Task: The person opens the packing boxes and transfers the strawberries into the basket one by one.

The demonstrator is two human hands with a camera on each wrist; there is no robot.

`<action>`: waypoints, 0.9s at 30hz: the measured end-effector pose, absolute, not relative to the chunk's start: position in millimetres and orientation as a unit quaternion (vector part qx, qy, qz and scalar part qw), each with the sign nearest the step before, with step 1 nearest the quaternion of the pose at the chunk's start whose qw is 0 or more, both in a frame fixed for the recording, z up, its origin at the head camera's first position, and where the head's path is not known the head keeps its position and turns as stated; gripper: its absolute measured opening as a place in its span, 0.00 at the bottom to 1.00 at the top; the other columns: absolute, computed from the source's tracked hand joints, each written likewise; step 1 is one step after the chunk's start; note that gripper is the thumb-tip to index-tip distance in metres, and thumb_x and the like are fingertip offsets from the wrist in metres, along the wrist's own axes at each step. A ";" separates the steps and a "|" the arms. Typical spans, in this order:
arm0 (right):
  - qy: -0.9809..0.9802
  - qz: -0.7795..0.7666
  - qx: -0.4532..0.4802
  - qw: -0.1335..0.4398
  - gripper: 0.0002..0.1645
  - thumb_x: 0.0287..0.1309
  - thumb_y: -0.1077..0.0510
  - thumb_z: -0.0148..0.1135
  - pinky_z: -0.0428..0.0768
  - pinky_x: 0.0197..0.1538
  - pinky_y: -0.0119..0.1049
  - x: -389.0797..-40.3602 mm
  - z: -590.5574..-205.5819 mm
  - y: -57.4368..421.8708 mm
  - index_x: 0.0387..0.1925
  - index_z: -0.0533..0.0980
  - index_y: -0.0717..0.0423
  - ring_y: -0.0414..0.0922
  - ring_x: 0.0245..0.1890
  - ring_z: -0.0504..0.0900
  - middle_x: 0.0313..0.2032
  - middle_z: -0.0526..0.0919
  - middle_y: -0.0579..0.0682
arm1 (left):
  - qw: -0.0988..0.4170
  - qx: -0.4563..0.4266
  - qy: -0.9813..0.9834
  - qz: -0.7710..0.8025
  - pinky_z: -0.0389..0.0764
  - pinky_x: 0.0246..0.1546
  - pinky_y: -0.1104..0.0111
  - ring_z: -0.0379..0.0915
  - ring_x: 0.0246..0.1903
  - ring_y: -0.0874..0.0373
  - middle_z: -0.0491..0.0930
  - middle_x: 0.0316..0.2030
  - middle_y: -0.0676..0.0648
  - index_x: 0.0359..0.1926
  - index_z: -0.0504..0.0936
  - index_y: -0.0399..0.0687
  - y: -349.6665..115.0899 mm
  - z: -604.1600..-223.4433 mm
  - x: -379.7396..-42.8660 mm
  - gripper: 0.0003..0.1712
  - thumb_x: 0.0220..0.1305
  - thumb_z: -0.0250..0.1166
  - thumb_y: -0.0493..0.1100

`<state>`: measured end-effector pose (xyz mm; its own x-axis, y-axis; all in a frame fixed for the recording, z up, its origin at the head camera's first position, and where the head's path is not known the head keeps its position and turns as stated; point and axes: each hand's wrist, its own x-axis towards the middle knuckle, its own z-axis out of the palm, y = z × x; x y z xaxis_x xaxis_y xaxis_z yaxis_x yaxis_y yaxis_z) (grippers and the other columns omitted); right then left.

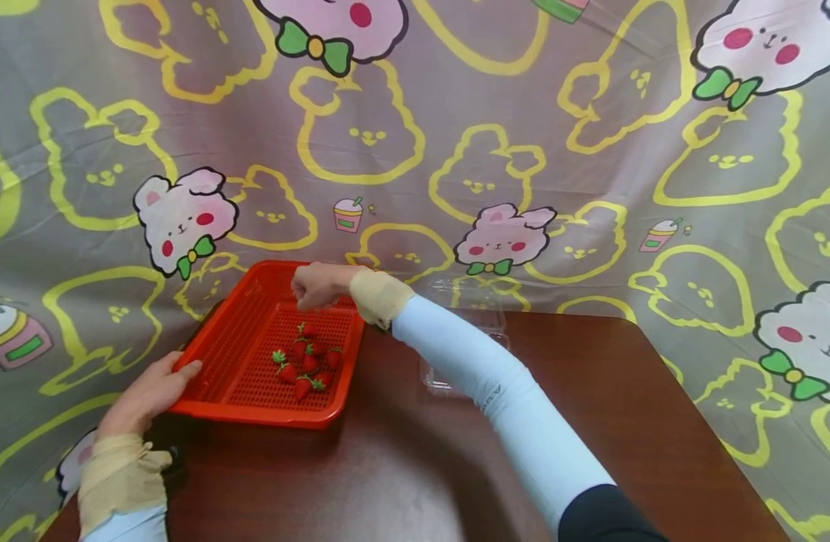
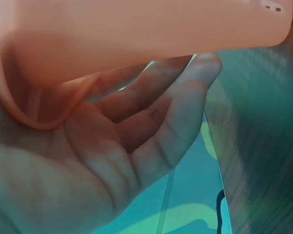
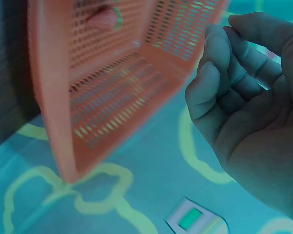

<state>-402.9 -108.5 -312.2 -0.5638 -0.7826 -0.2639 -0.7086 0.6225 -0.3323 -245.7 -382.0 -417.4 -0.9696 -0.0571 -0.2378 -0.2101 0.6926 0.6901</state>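
Observation:
A red plastic basket (image 1: 252, 410) with slotted walls stands at the left of the table. Several strawberries (image 1: 309, 362) with green leaves lie on its mesh floor, towards the near right side. My left hand (image 1: 149, 391) holds the basket's left rim near the front corner, thumb on top; the left wrist view shows the fingers (image 2: 173, 129) bent beneath the rim. Over the far end of the basket is my right hand (image 1: 322, 286), fingers loosely bent. In the right wrist view the fingertips (image 3: 212, 78) overlap the basket's edge, and nothing shows between thumb and fingers.
A clear plastic clamshell box (image 1: 438, 382) with its lid raised stands behind my right forearm, partly hidden by it. The brown table (image 1: 591, 391) ends at a rounded far right corner. A patterned curtain (image 1: 401, 113) hangs close behind and around the table.

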 end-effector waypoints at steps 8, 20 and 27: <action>0.874 -0.081 -0.470 0.092 0.09 0.65 0.57 0.56 0.66 0.32 0.29 -399.4 -282.5 -63.4 0.26 0.72 0.49 0.38 0.23 0.67 0.25 0.72 0.43 | 0.091 -0.079 0.916 0.382 0.71 0.36 0.66 0.73 0.43 0.46 0.72 0.49 0.30 0.65 0.56 0.26 -381.0 -420.9 -245.1 0.36 0.76 0.42 0.57; 0.894 -0.057 -0.445 0.005 0.13 0.58 0.61 0.62 0.67 0.33 0.31 -412.1 -270.2 28.6 0.21 0.69 0.51 0.40 0.24 0.68 0.20 0.68 0.42 | 0.104 -0.070 0.917 0.378 0.71 0.36 0.65 0.71 0.44 0.45 0.70 0.50 0.29 0.64 0.55 0.26 -384.8 -418.4 -245.2 0.38 0.76 0.41 0.59; 0.888 -0.059 -0.456 -0.004 0.16 0.59 0.61 0.63 0.65 0.32 0.33 -405.3 -281.7 71.1 0.21 0.67 0.52 0.39 0.22 0.64 0.19 0.65 0.42 | 0.104 -0.076 0.916 0.379 0.71 0.35 0.66 0.72 0.41 0.48 0.72 0.48 0.31 0.65 0.54 0.26 -383.3 -420.3 -247.9 0.37 0.76 0.41 0.58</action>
<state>-405.3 71.1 -281.7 -0.5846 -0.8091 0.0607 -0.8099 0.5776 -0.1021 -247.9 -383.3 -420.3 -0.9667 -0.0607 -0.2486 -0.2185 0.7014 0.6784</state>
